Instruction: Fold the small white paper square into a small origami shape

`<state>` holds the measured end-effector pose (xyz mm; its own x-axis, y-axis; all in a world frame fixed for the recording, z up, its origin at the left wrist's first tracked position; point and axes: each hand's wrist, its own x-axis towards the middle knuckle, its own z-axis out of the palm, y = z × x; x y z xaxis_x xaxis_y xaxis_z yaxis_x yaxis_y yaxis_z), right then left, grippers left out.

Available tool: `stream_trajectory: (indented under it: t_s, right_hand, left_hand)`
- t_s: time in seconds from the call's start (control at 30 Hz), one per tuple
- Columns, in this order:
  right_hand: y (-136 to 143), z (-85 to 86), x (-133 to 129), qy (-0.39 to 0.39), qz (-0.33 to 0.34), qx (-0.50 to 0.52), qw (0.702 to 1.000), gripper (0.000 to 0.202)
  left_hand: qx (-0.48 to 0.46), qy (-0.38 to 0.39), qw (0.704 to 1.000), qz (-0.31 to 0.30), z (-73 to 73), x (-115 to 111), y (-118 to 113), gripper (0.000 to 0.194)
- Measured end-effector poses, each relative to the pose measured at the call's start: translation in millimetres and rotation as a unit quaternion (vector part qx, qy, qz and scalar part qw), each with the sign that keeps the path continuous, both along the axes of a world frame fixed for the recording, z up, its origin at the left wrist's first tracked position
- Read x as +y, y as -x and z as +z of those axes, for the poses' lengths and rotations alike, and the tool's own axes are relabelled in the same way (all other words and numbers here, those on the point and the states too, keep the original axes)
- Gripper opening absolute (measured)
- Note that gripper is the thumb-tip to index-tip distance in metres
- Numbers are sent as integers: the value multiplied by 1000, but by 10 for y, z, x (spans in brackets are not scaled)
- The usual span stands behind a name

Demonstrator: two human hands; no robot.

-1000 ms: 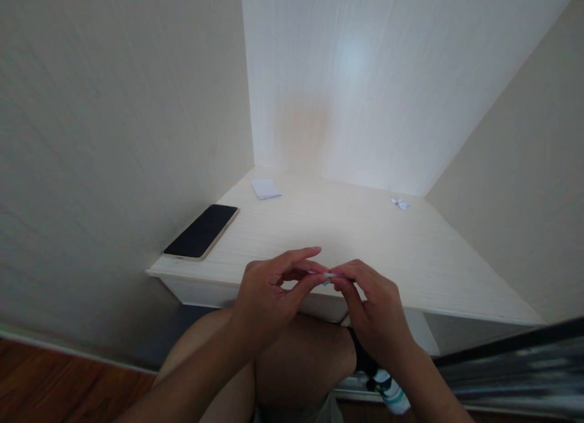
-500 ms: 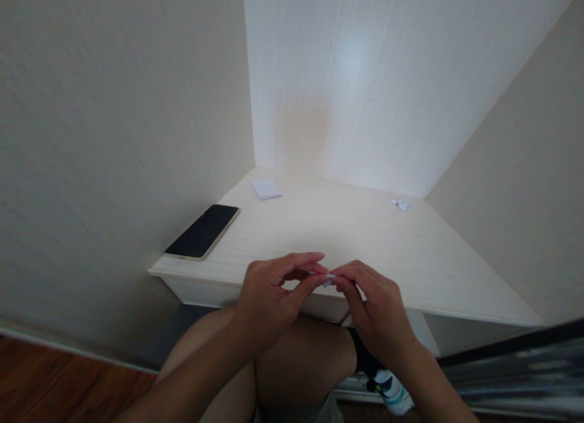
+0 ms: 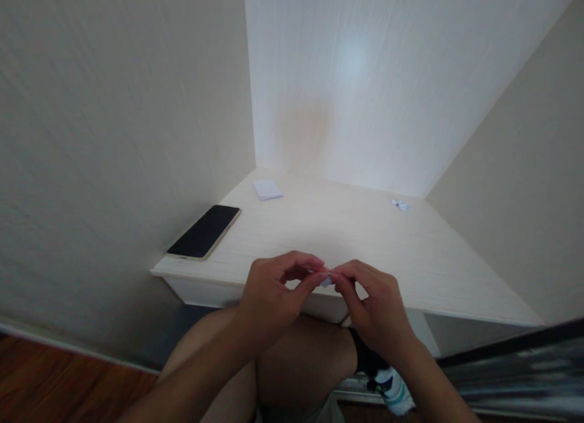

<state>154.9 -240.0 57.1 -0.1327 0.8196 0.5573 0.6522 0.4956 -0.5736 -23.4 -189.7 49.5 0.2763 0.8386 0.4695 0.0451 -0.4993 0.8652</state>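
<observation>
Between pale walls, a light wooden desk point(image 3: 387, 252) is seen filling the corner, its front edge lying just behind the hands. Below that edge, bare knees point(image 3: 296, 356) and a white sock with green stripes point(image 3: 395, 395) are visible over a dark wooden floor point(image 3: 68, 380). On the desk's left edge, close to the wall, a black phone point(image 3: 204, 231) is laid flat, screen up. Farther back on the left, a small white paper square point(image 3: 267, 189) is placed near the rear panel, well apart from the phone. At the far right of the desk, a tiny crumpled white scrap point(image 3: 400, 204) is left on its own.

At the front edge of the desk, the left hand point(image 3: 269, 298) and the right hand point(image 3: 376, 310) are brought together, fingertips meeting. A small white piece of paper point(image 3: 326, 281) is pinched between the thumb and fingers of both hands and is held just above the desk's edge, mostly hidden by the fingertips. Its exact shape cannot be told.
</observation>
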Motion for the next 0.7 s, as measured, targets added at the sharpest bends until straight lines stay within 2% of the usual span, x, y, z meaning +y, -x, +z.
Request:
stream_trajectory:
  t_s: [0.1, 0.17, 0.4, 0.47, 0.57, 0.7]
  right_hand:
    - [-20, 12, 25, 13, -3, 13, 1000, 12]
    - [-32, 13, 41, 15, -4, 18, 1000, 12]
    - [3, 64, 56, 42, -23, -7, 999, 11]
    - [29, 80, 59, 52, -29, -20, 998, 10]
    - [42, 74, 75, 54, -39, -18, 998, 11]
    - [-21, 7, 129, 78, -52, 31, 995, 13]
  left_hand:
    - [-57, 82, 994, -45, -45, 50, -30, 17]
    - [-61, 93, 992, -53, -54, 71, -38, 19]
    - [64, -18, 998, 5, 29, 18, -23, 17]
    - [84, -28, 996, 19, 48, 8, -25, 15]
    - [69, 6, 997, 19, 60, 38, -23, 16]
    - [7, 89, 995, -34, 50, 138, 4, 28]
